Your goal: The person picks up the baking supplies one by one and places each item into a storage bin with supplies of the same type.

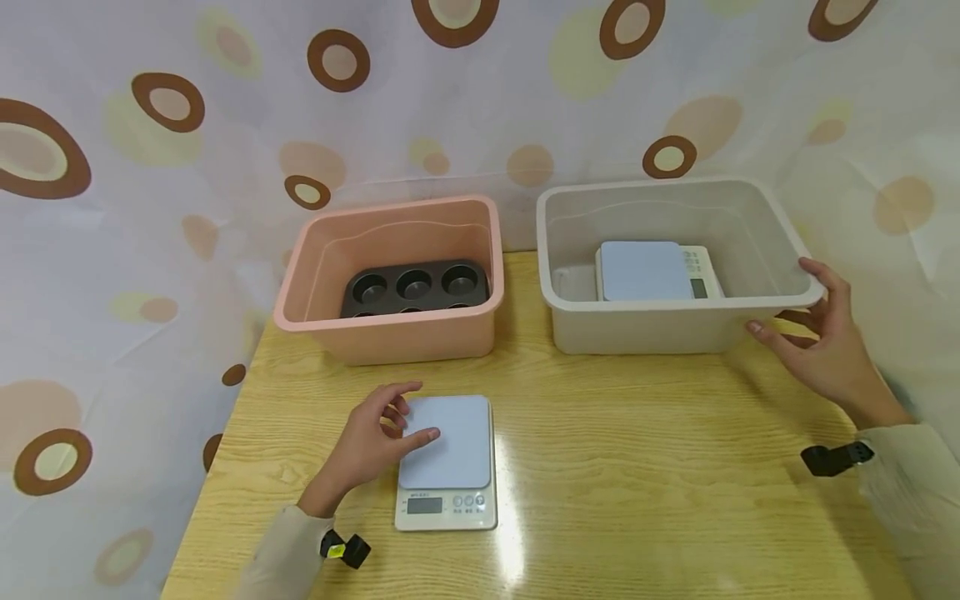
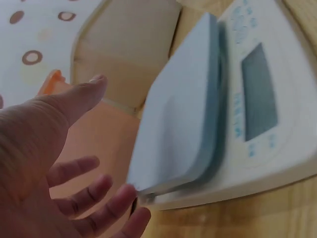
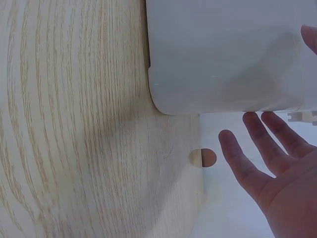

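Note:
A kitchen scale [image 1: 446, 462] with a pale plate, small display and buttons lies on the table. My left hand [image 1: 375, 437] is at its left edge, thumb above the plate and fingers loosely bent. In the left wrist view, the left hand [image 2: 59, 163] holds nothing; fingertips come close to the scale [image 2: 173, 119], and contact is unclear. My right hand [image 1: 828, 342] spans the right front corner of a greyish-white bin [image 1: 637, 329]. In the right wrist view, fairly straight fingers [image 3: 267, 148] reach the bin's side [image 3: 223, 64]; one fingertip stands apart.
Inside the white bin lies a second scale [image 1: 648, 271]. To its left, a pink bin [image 1: 420, 337] contains a dark muffin tin [image 1: 414, 285]. Both bins stand at the back of the wooden table [image 1: 615, 467], before a patterned cloth [image 1: 480, 108].

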`<state>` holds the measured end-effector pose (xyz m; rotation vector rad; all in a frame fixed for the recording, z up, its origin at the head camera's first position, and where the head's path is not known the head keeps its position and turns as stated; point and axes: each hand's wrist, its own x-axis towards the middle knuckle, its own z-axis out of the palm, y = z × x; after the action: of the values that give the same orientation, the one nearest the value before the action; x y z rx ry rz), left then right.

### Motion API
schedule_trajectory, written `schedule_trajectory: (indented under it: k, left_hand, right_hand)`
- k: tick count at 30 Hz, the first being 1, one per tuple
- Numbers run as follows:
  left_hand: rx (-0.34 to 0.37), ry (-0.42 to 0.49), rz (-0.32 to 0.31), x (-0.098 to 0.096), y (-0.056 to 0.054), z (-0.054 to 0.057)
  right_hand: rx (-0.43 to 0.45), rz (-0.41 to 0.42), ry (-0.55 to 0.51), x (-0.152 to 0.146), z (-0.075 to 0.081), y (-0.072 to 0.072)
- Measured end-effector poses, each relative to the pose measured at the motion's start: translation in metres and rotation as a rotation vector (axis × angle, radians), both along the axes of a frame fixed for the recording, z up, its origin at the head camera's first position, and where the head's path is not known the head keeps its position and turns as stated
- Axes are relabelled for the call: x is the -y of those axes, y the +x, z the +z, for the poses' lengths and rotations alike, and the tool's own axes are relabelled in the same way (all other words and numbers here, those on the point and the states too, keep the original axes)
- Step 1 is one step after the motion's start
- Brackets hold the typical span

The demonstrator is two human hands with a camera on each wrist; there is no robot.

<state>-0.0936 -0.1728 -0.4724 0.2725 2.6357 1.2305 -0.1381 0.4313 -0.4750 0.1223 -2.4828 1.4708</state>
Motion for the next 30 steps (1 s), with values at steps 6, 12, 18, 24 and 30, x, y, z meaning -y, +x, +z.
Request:
schedule_trajectory:
  k: [6, 12, 18, 24, 30]
  left_hand:
    - [-0.016, -0.112, 0.053, -0.004, 0.009, -0.012]
    - [-0.035, -0.104, 0.082, -0.003, 0.013, -0.019]
    - [0.002, -0.096, 0.133, -0.007, 0.012, -0.023]
    - [0.079, -0.009, 0.191, -0.01, 0.01, -0.022]
    - [0.209, 0.156, 0.235, -0.008, 0.006, -0.02]
  right_hand:
    - [-0.008, 0.007, 0.005, -0.001, 0.0, -0.001]
    - [-0.001, 0.002, 0.009, 0.0, -0.001, 0.001]
    - [0.005, -0.001, 0.011, -0.001, 0.0, 0.001]
    - [-0.001, -0.003, 0.008, -0.001, 0.002, 0.002]
    - [0.01, 0.004, 0.011, 0.0, 0.001, 0.002]
